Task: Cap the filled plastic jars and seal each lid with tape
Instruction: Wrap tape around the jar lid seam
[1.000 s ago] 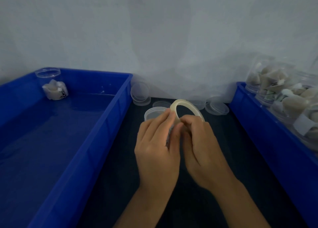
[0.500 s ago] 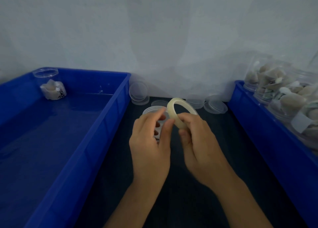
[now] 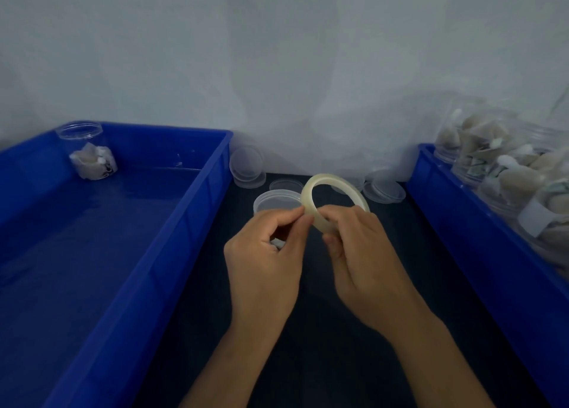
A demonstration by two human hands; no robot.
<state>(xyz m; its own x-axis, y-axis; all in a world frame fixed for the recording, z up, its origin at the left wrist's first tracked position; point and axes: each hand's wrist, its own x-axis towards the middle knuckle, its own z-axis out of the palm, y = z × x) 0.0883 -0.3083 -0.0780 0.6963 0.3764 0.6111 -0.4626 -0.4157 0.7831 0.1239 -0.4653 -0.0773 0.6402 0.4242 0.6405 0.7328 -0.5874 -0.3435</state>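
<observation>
Bins flank the dark mat: left blue bin (image 3: 129, 222) with one jar (image 3: 89, 152), right blue bin (image 3: 492, 247) packed with filled jars (image 3: 505, 173). Right hand (image 3: 366, 259) grips the tape roll (image 3: 311, 201) upright; left hand (image 3: 264, 259) pinches its edge, above the capped jar (image 3: 274, 201).
</observation>
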